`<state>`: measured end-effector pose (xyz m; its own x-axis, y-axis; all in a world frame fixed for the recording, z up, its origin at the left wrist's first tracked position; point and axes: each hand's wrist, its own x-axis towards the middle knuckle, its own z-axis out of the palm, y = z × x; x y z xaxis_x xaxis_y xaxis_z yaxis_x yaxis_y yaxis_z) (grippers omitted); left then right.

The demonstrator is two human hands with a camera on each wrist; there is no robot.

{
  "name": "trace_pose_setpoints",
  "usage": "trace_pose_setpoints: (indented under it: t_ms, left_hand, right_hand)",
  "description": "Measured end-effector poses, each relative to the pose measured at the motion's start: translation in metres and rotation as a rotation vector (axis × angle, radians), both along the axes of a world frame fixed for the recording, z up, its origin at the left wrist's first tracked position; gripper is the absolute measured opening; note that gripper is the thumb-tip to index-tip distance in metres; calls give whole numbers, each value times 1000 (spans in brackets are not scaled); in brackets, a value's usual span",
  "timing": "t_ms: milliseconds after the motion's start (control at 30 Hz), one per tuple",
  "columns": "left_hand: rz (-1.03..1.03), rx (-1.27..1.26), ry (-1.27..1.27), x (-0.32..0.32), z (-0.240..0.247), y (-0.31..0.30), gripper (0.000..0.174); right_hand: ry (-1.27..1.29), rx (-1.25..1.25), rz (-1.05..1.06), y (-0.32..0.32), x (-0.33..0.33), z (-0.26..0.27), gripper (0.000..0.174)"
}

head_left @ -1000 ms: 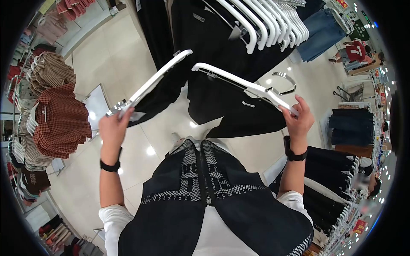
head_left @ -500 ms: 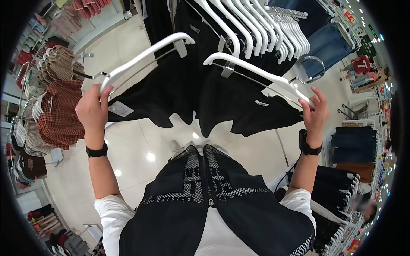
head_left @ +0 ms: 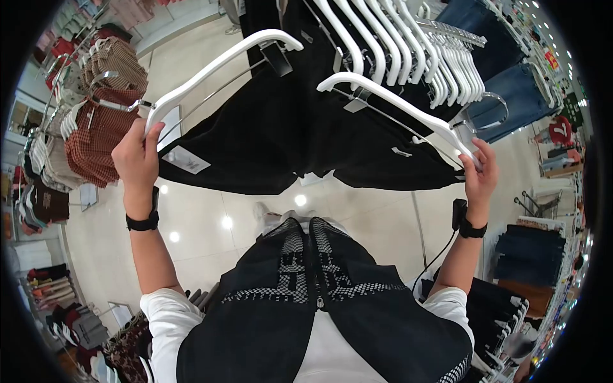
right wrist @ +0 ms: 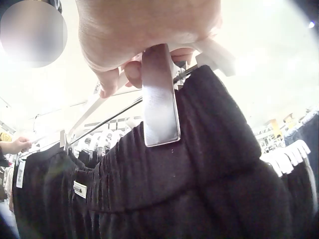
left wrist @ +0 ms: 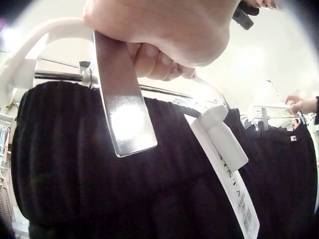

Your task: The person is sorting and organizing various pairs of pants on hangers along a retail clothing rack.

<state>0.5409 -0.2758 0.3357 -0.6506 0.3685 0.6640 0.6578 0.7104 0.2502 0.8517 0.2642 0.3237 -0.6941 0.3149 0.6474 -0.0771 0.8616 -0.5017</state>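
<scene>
My left hand (head_left: 137,159) grips one end of a white clip hanger (head_left: 217,67), from which black pants (head_left: 230,140) hang by metal clips. A white tag (left wrist: 227,174) with a white plastic piece dangles at their gathered waistband in the left wrist view. On the other side, my right hand (head_left: 480,175) pinches the end of a second white hanger (head_left: 399,102). Another pair of black pants (right wrist: 199,149) hangs there, with a shiny clip (right wrist: 160,114) at the elastic waist and a small white label (right wrist: 79,189). The two garments overlap in the middle of the head view.
Ahead stands a rack of white hangers (head_left: 383,45) with dark garments. Denim (head_left: 520,105) hangs beyond it on the right. Checked shirts (head_left: 102,140) line the left side, and dark folded-looking bottoms (head_left: 529,255) hang at right. Pale tiled floor (head_left: 211,236) lies below.
Both hands have moved apart and forward, lifting the two hangers toward the rack. The pants now spread out flatter below them. Both grips stay on the hangers.
</scene>
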Motion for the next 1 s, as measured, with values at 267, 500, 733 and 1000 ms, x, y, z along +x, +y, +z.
trace_pose_setpoints:
  t_ms: [267, 500, 733, 1000]
  left_hand:
    - [-64, 301, -805, 21, 0, 6, 35]
    - [-10, 337, -901, 32, -26, 1, 38]
    - [-30, 540, -1130, 36, -35, -13, 23]
    - [-608, 669, -1579, 15, -59, 25, 26]
  right_hand:
    - [-39, -170, -8, -10, -7, -5, 37]
    - [-164, -329, -20, -59, -27, -19, 38]
    - [-288, -704, -4, -113, -40, -25, 37]
    - [-276, -963, 195, -203, -86, -23, 40]
